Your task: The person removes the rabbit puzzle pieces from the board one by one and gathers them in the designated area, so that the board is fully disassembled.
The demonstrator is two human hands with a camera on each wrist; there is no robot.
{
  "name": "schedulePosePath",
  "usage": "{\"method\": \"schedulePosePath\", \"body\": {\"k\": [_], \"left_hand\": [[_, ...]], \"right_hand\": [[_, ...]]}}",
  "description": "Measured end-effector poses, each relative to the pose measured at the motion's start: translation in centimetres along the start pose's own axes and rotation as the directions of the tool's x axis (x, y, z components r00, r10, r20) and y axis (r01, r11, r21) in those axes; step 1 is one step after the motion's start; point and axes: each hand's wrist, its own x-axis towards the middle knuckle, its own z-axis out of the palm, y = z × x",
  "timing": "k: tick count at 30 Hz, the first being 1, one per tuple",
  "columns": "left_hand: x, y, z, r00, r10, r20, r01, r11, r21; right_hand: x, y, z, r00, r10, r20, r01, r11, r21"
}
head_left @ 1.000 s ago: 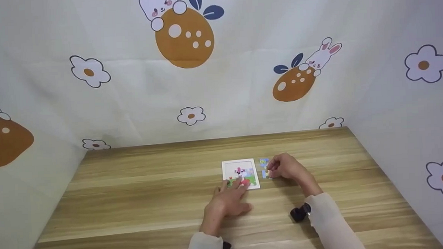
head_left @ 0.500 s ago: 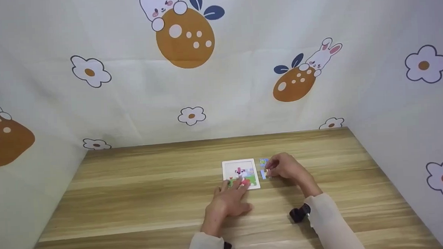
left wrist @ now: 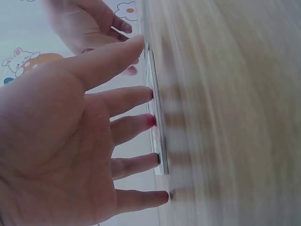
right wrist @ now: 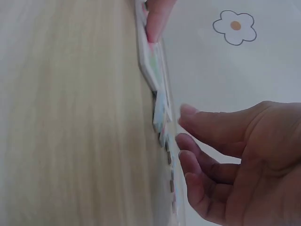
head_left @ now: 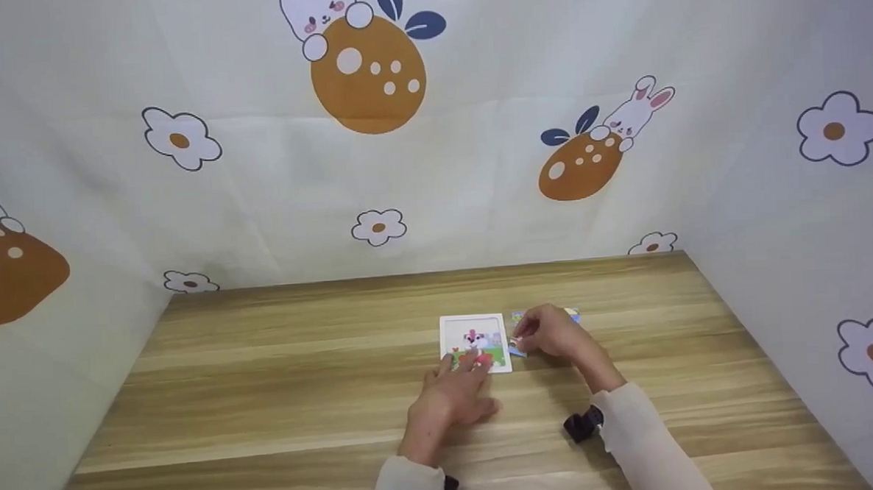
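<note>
A white-framed jigsaw puzzle [head_left: 494, 356] showing a cartoon animal on green lies flat on the table, its upper part plain pale. My left hand [head_left: 452, 396] rests with spread fingers over its lower left; in the left wrist view the straight fingertips [left wrist: 148, 121] meet the thin board. Just right of the frame, my right hand [head_left: 552, 330] has thumb and fingers at a small blue puzzle piece [head_left: 517, 348]. That puzzle piece [right wrist: 160, 110] is tilted beside the frame's edge in the right wrist view, with thumb and curled fingers close by. The hand partly hides it from above.
More loose puzzle pieces [head_left: 573, 313] lie behind the right hand, partly covered by it. The wood-grain table [head_left: 280, 384] is bounded by a patterned cloth [head_left: 279, 185] at the back and sides. A black wrist camera [head_left: 581, 424] hangs below the right sleeve.
My right hand has moved left towards the frame, and the blue puzzle piece has come with it, now tilted. Pieces behind show more. The left hand has stayed in place.
</note>
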Motion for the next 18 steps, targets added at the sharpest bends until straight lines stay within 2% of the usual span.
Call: {"method": "schedulePosePath", "body": {"k": [5, 12, 18], "left_hand": [[0.03, -0.04, 0.10, 1.000, -0.007, -0.002, 0.007, 1.000, 0.005], [-0.06, 0.01, 0.06, 1.000, -0.007, -0.017, 0.008, 0.999, 0.044], [-0.05, 0.06, 0.11, 1.000, -0.008, -0.012, 0.008, 0.999, 0.039]], "right_hand": [[-0.06, 0.35, 0.11, 0.999, 0.029, 0.020, -0.029, 1.000, -0.010], [-0.47, 0.62, -0.24, 0.993, 0.099, -0.057, -0.102, 0.993, -0.055], [-0.42, 0.77, -0.33, 0.984, 0.158, -0.086, -0.165, 0.983, -0.082]]}}
